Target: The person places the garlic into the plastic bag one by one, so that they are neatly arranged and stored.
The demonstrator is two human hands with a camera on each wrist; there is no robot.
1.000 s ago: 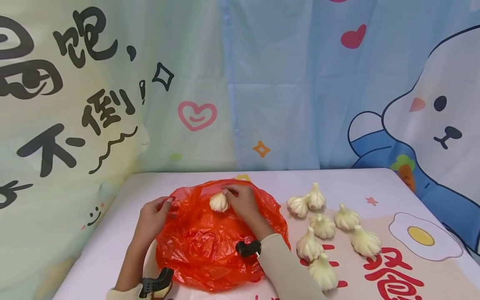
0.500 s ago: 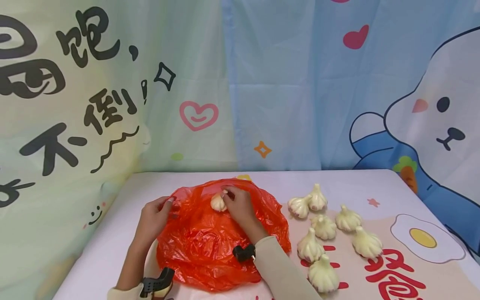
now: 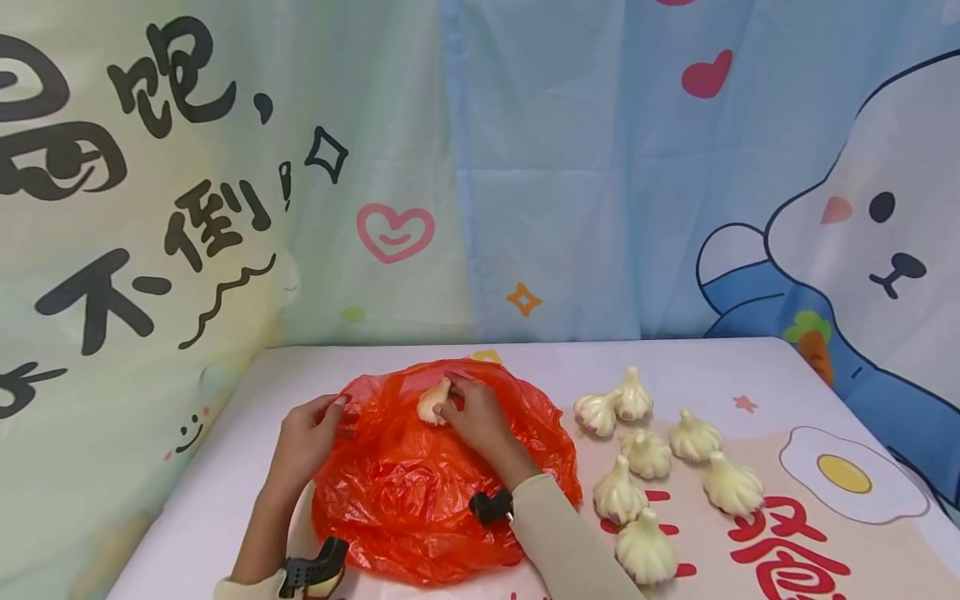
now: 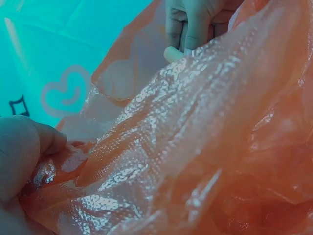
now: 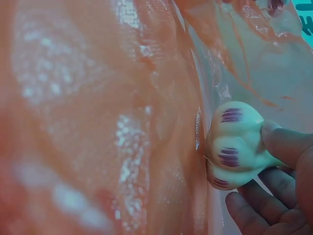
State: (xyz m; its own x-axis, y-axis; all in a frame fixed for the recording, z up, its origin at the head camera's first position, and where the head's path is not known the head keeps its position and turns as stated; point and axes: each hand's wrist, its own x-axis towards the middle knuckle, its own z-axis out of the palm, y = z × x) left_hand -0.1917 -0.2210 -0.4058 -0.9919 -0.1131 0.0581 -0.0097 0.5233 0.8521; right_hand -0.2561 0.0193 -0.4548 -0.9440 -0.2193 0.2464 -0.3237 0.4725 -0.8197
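red plastic bag [image 3: 405, 492], pinched by the left hand [image 3: 307, 433], covers part of the printed counter [image 3: 213, 492] before a cartoon curtain [image 3: 547, 225]; the right hand [image 3: 482, 414] grips a garlic bulb [image 3: 431, 407].

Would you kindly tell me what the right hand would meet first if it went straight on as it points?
Probably the red bag, just beyond the garlic bulb the right hand holds, though depth is unclear.

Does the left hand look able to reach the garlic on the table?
Probably not: the left hand holds the red bag, which lies, like the right forearm, between it and the garlic bulbs.
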